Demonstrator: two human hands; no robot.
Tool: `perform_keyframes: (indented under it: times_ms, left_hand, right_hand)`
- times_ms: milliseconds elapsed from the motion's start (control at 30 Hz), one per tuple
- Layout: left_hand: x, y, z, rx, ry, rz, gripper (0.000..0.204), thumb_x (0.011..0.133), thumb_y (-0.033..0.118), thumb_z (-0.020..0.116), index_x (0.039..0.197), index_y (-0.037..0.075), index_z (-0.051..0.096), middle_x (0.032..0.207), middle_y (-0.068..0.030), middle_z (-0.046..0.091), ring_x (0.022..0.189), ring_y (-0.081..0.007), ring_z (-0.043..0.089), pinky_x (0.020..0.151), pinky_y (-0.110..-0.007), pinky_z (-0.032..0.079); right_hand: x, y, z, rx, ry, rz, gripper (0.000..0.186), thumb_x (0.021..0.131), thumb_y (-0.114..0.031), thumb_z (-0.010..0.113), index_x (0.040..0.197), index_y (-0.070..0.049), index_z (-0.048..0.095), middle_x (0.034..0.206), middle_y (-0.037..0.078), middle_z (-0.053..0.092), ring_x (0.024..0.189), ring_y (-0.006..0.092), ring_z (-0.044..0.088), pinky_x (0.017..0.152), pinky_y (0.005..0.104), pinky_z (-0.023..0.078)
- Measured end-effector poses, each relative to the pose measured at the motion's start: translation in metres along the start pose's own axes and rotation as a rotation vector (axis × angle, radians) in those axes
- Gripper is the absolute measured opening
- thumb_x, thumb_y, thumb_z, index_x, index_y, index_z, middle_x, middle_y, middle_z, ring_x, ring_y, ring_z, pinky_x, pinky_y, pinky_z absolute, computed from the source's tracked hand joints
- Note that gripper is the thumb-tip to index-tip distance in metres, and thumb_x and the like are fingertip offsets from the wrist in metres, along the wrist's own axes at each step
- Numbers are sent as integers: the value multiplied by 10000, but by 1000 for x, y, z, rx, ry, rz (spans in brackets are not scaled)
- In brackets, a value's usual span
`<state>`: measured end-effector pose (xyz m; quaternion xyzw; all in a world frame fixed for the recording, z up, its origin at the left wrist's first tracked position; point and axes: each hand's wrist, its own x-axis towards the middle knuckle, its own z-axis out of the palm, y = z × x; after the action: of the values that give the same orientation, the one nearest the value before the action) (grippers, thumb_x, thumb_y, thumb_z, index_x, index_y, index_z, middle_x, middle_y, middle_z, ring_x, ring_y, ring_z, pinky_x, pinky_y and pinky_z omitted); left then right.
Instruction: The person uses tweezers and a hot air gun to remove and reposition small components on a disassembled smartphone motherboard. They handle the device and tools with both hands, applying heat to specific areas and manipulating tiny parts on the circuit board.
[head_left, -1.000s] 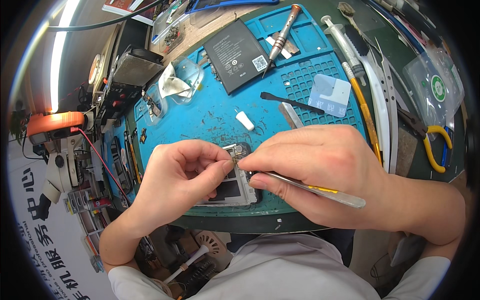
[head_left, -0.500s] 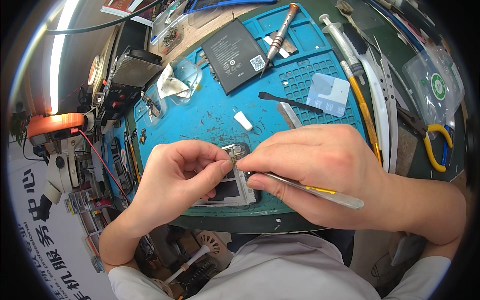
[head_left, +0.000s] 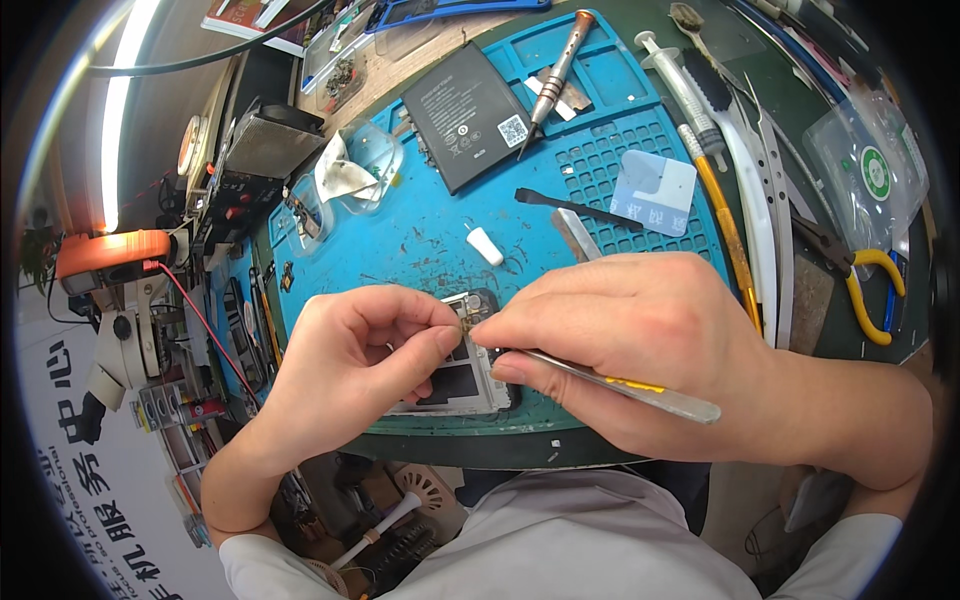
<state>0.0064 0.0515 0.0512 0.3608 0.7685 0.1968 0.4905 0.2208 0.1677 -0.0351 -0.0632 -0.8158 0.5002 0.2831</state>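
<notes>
An opened phone body (head_left: 455,389) lies on the blue work mat (head_left: 400,235), partly covered by my hands. My right hand (head_left: 630,345) grips metal tweezers (head_left: 660,396) with a yellow mark; their rear end points to the lower right, and the tips are hidden by my fingers above the phone's upper right part. Beside it, my left hand (head_left: 365,360) is closed in a pinch, thumb against forefinger, over the phone's upper edge. What sits in that pinch is too small to make out. The fingertips of both hands nearly meet.
Beyond the hands lie a small white plastic piece (head_left: 485,246), a black pry tool (head_left: 575,206), a large black battery (head_left: 466,117) and a screwdriver (head_left: 558,80). To the right are a syringe (head_left: 682,90), yellow-handled pliers (head_left: 872,295) and a long yellow-brown tool (head_left: 727,225).
My right hand and the tweezers have shifted very slightly to the left. My left hand keeps its pinch in nearly the same place.
</notes>
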Motion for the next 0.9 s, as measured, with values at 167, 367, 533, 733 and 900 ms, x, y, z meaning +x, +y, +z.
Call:
perform_keyframes:
  times_ms: [167,367,533,733,900]
  left_hand:
    - [0,0,-1,-9,-6,-3,211,1021,139,741,1083,-62,757,899,-35,748,723,-60,685,635,-214,567]
    - [1,2,-2,-1,-12,-9,217,1027,140,738,1088,-68,753,894,-38,748,718,-63,685,634,-218,566]
    - [1,2,-1,-9,-8,-10,210,1033,132,729,1086,-69,752,891,-36,746,715,-66,683,635,-221,566]
    - [1,4,-2,3,-16,-12,207,1031,131,731,1086,-68,752,888,-33,744,714,-62,681,632,-220,564]
    - [2,3,-2,6,-12,-5,212,1030,138,734,1081,-67,754,881,-30,743,709,-60,680,629,-218,565]
  right_hand:
    - [0,0,0,-5,3,-3,174,906,-58,804,1060,10,759,929,164,770,801,335,755,676,382,596]
    - [-1,0,0,0,11,-8,177,906,-60,803,1062,7,757,927,157,768,792,329,751,665,380,588]
    - [0,1,1,-6,0,-8,176,906,-64,803,1061,4,755,921,152,764,785,329,746,659,380,583]
    - [-1,0,0,-13,8,-7,173,906,-69,804,1057,1,755,922,150,764,784,328,745,658,381,584]
    - [-1,1,1,-16,7,-8,174,907,-72,804,1058,-1,755,924,152,765,781,330,746,656,381,586]
